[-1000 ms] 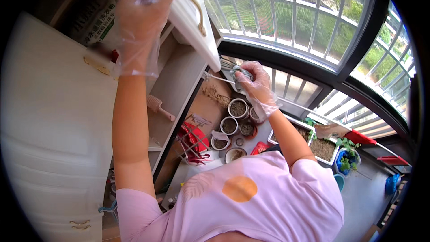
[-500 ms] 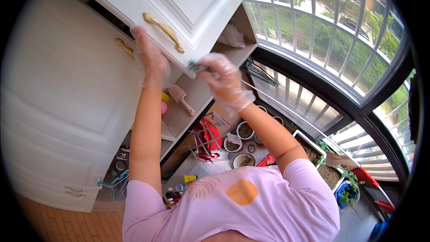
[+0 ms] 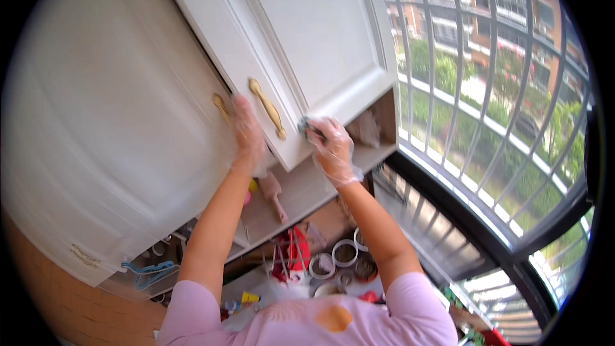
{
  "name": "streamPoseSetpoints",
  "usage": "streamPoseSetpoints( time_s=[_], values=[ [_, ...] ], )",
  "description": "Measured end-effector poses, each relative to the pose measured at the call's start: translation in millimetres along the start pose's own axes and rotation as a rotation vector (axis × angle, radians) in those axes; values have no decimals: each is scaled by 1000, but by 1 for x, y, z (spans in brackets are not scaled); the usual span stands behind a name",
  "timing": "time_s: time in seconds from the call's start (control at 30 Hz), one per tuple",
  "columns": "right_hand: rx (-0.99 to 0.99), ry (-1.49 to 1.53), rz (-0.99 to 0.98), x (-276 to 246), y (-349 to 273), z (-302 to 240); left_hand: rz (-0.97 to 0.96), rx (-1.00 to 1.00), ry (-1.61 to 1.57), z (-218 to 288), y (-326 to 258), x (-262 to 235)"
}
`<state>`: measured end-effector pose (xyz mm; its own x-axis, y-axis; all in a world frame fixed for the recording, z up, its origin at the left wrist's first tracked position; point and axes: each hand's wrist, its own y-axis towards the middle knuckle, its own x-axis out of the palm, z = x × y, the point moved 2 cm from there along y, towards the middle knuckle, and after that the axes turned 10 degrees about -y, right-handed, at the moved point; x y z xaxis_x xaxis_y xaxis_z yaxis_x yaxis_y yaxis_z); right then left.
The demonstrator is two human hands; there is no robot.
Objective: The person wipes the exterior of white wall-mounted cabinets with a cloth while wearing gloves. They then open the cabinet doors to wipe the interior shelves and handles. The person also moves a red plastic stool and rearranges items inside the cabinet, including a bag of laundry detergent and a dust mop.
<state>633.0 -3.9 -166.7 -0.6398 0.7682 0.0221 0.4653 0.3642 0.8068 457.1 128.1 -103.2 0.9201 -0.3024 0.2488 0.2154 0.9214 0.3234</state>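
Near the centre of the frame, a white cabinet door [image 3: 307, 45] with a raised panel is seen swung open, its lower edge running diagonally down toward the middle. A gold handle [image 3: 267, 108] is fixed near that edge. The right hand [image 3: 330, 147], covered by a thin clear glove, is pressed against the lower corner of the door, its fingers curled around a small dark cloth [image 3: 310, 129] that is held against the door's edge. The left hand [image 3: 246, 131], also gloved and blurred, is raised just left of the gold handle, at the edge of the neighbouring closed door [image 3: 109, 128], beside a second gold handle [image 3: 221, 106]; whether its fingers grip anything cannot be told. Below the hands, an open shelf [image 3: 301, 192] of the cabinet is visible, with a pale wooden utensil [image 3: 274, 193] lying on it. Lower in the frame, a surface carries several round tins [image 3: 344, 253] and a red object [image 3: 293, 253], close together. A light blue hanger [image 3: 148, 273] is seen at lower left. The right side of the frame is filled by a curved window with dark bars [image 3: 448, 90], with greenery and buildings behind.
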Motion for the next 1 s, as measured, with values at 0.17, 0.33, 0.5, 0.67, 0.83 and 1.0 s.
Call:
streamPoseSetpoints(
  time_s=[0.17,0.33,0.5,0.67,0.83,1.0],
  values=[
    [236,170,120,5,65,8,141,422,369,-7,-15,19],
    [-383,71,160,-15,162,-83,111,529,462,-4,-28,43],
    [-916,-139,94,15,191,-158,129,909,722,-11,-27,28],
    [-806,-57,39,54,221,-162,6,592,372,19,-48,53],
    [-768,-174,230,71,319,-241,-63,568,246,8,-41,47],
    [-727,-217,462,88,409,-313,-95,584,86,-19,-25,40]
  ],
)
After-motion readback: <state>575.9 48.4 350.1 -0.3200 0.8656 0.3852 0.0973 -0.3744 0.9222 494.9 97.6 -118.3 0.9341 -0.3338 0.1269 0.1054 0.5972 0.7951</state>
